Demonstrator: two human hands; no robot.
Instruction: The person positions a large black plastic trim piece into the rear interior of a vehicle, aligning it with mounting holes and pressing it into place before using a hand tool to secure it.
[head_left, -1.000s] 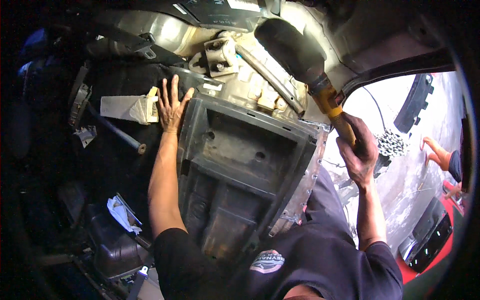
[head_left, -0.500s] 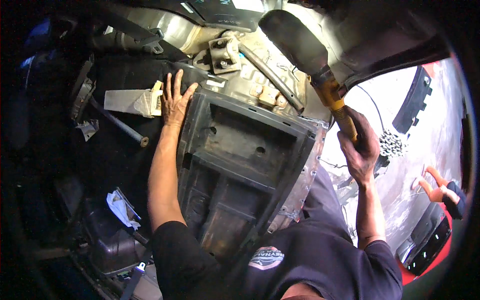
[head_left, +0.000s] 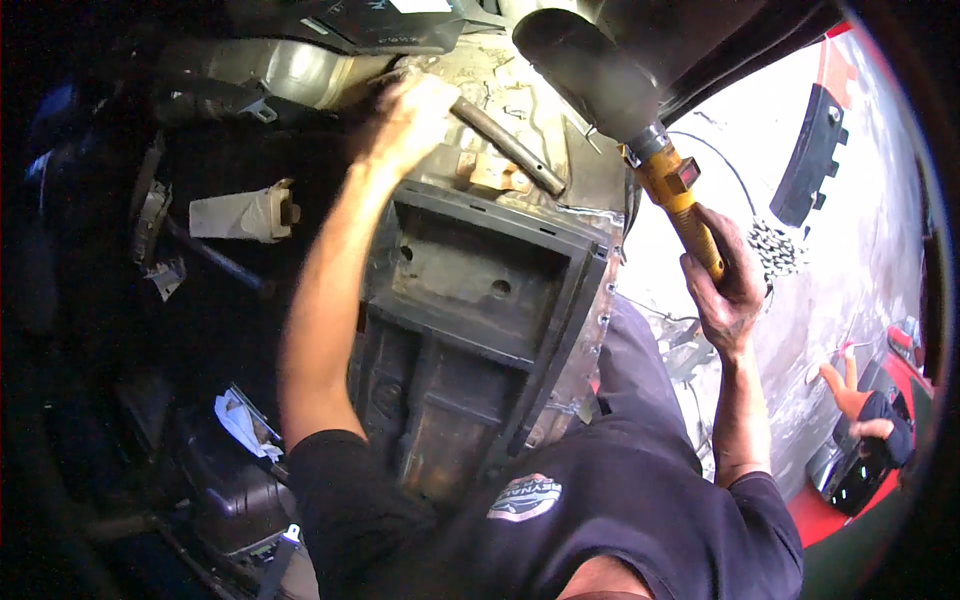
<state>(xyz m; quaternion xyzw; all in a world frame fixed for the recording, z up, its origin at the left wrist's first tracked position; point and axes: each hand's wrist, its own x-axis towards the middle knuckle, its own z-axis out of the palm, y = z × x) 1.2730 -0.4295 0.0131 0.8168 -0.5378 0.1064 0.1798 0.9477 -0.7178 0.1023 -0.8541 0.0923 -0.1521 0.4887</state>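
Note:
My right hand [head_left: 732,275] is wrapped around the yellow ribbed grip of a hand tool [head_left: 672,185] with a long, dark, rounded head, raised at the upper right. My left hand [head_left: 415,110], blurred by motion, is over the bracket end of a metal bar [head_left: 512,148] that lies slanting on the bare metal floor. The hand covers the bracket, and its fingers do not show clearly. Below it sits a black ribbed panel [head_left: 490,270] with recessed compartments, in front of my body.
A grey wedge-shaped piece [head_left: 238,215] and a rod [head_left: 215,255] lie on dark material at left. A blue-white cloth [head_left: 245,425] is at lower left. Beyond the opening on the right are a chain pile [head_left: 775,250], another person [head_left: 870,410] and a red car [head_left: 815,525].
My left hand has left the panel's upper left edge and moved up and right onto the bracket by the bar. My right hand still holds the yellow tool. The view has shifted slightly.

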